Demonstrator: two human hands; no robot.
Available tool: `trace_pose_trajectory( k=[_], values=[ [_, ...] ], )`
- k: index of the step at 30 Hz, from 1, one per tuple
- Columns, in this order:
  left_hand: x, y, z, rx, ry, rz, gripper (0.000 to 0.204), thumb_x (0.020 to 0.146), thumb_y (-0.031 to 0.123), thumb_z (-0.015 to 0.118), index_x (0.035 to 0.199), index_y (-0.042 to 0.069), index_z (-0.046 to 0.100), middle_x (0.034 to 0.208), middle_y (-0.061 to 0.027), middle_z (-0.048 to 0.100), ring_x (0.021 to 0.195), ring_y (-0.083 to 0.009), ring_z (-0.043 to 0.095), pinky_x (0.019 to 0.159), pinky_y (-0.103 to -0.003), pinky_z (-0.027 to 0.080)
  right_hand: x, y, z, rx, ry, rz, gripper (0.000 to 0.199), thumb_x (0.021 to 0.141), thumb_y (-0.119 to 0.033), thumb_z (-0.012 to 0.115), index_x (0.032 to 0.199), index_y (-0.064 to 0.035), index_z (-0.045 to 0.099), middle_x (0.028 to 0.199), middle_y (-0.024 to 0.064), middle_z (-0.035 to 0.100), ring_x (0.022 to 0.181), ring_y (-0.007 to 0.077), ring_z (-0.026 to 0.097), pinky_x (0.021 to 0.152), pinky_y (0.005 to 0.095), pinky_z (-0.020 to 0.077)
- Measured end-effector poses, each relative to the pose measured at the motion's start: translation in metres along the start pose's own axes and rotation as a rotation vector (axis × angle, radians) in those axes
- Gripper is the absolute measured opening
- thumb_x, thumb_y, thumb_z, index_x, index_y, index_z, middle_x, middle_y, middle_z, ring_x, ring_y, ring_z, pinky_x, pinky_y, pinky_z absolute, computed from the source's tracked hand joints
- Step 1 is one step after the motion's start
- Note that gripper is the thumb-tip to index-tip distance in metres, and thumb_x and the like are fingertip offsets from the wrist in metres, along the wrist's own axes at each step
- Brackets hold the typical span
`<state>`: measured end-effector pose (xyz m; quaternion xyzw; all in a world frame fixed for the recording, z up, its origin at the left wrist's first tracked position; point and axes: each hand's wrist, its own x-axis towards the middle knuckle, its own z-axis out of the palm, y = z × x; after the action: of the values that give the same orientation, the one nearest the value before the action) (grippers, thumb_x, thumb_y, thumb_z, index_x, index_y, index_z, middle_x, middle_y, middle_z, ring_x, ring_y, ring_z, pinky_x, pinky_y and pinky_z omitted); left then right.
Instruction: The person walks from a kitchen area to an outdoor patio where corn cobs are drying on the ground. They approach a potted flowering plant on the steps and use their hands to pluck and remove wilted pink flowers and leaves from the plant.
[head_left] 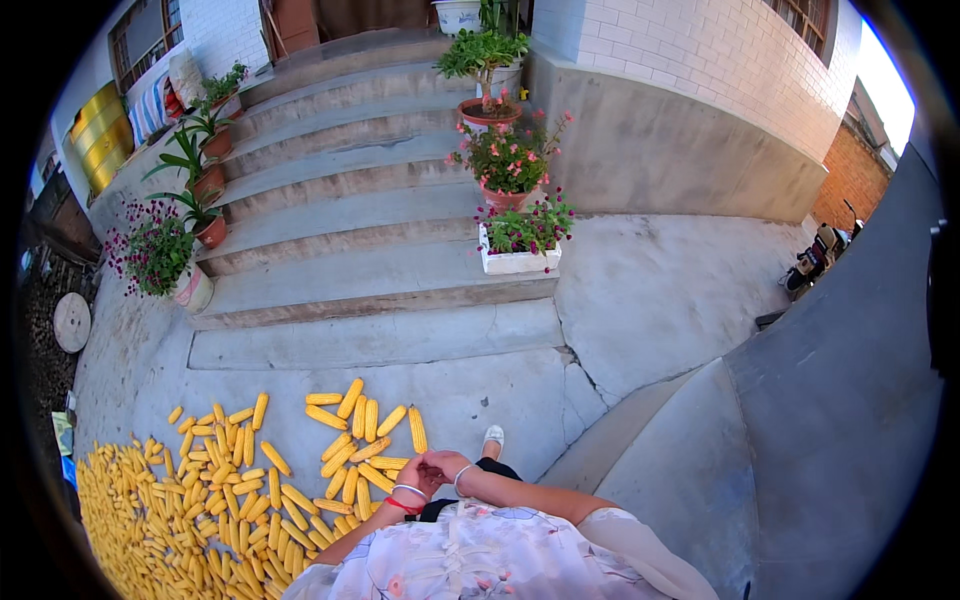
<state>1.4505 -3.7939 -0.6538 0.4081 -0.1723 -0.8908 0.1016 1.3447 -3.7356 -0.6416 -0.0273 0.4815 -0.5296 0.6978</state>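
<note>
My left hand (416, 477) and my right hand (447, 465) meet in front of my waist, fingers curled and touching each other. Whatever may be between them is hidden. A red band and a bangle circle my left wrist; another bangle is on my right. Just beyond and to the left of the hands, loose yellow corn cobs (370, 420) lie on the concrete, apart from my fingers. One cob (417, 430) lies close to my left hand. A thick spread of cobs (200, 510) covers the ground at the lower left.
Concrete steps (350, 240) rise ahead, flanked by potted plants (512, 160) on the right and more pots (210, 232) on the left. A white planter (520, 262) stands on the lowest right step. A dark grey surface (830, 400) and a parked bike (820, 250) are at right.
</note>
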Motion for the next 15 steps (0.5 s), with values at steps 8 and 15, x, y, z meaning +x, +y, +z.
trace_pose_trajectory(
  k=[8, 15],
  values=[
    [0.093, 0.117, 0.104, 0.043, 0.06, 0.132, 0.027, 0.085, 0.029, 0.041, 0.092, 0.007, 0.056, 0.082, -0.0069, 0.059, 0.077, -0.0196, 0.055, 0.072, -0.031, 0.043, 0.08, -0.172, -0.017, -0.005, -0.013, 0.016, 0.013, 0.081, -0.014, 0.049, 0.081, -0.0056, 0.059, 0.073, 0.0052, 0.059, 0.06, 0.014, 0.057, 0.051, 0.0251, 0.0446],
    [0.165, 0.175, 0.161, 0.022, 0.077, -0.059, 0.028, 0.086, 0.027, 0.038, 0.095, 0.007, 0.055, 0.085, -0.0079, 0.059, 0.08, -0.0212, 0.055, 0.075, -0.032, 0.043, 0.128, -0.248, -0.051, 0.07, 0.035, 0.074, 0.015, 0.081, -0.007, 0.045, 0.089, -0.0036, 0.057, 0.075, 0.0075, 0.059, 0.064, 0.0163, 0.058, 0.057, 0.026, 0.048]
  ],
)
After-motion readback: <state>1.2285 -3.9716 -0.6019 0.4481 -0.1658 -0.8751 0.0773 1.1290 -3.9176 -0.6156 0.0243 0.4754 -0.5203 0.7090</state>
